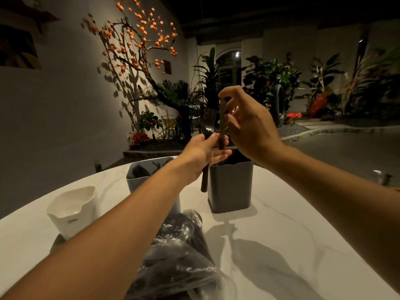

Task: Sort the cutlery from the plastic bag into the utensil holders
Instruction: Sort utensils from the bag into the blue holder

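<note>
My left hand (pixel 202 153) grips a dark fork (pixel 208 124), tines up, its handle reaching down past the palm. My right hand (pixel 249 128) pinches the top of a second dark piece of cutlery (pixel 222 126) held upright; what kind it is cannot be told. Both pieces hover above the dark grey holder (pixel 230 187). A light grey holder (pixel 138 176) with dark cutlery inside stands to its left, partly hidden by my left forearm. A white holder (pixel 72 211) stands further left. The clear plastic bag (pixel 177 260) with dark cutlery lies near the table's front.
The round white marble table (pixel 292 245) carries everything. A small shiny object (pixel 381 177) sits at the right edge. Behind the table are a wall, a branch with orange fruits and several potted plants.
</note>
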The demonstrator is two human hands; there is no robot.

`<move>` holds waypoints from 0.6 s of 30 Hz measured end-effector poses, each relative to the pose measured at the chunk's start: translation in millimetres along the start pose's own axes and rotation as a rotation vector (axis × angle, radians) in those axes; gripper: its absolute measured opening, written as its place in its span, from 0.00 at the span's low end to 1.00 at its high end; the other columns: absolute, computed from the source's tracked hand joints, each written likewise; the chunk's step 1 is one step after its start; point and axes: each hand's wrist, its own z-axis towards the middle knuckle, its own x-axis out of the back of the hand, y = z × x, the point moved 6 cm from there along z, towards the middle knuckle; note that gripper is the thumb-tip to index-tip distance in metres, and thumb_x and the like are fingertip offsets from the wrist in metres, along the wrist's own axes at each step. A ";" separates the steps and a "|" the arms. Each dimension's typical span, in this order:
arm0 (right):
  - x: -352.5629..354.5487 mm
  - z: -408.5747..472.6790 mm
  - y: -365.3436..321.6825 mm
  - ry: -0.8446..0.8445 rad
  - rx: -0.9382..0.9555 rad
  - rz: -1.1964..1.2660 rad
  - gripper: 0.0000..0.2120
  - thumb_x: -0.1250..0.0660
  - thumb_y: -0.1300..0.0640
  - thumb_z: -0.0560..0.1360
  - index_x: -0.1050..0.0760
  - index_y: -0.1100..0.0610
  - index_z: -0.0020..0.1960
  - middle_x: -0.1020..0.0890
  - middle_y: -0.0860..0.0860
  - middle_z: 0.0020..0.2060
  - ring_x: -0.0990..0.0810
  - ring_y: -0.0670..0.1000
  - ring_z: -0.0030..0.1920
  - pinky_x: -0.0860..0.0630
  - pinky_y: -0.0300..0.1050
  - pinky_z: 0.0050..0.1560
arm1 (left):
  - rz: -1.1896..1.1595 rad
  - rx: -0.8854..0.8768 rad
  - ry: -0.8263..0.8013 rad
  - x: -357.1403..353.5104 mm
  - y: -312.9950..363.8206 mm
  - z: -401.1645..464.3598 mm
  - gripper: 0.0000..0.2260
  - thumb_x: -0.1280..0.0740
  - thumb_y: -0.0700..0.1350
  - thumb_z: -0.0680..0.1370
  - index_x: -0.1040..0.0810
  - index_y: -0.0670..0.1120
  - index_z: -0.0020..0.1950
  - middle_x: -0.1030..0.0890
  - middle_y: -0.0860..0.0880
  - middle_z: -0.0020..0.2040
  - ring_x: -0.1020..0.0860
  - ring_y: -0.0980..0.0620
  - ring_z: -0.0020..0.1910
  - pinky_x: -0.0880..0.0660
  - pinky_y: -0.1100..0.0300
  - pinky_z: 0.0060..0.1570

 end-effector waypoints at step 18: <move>-65.5 16.5 -19.3 -0.230 -0.347 0.473 0.07 0.32 0.58 0.79 0.22 0.53 0.57 0.18 0.45 0.47 0.19 0.40 0.47 0.25 0.26 0.40 | 0.164 -0.074 -0.042 54.6 10.4 -8.2 0.23 0.50 0.56 0.84 0.30 0.47 0.34 0.34 0.50 0.30 0.38 0.53 0.27 0.41 0.62 0.26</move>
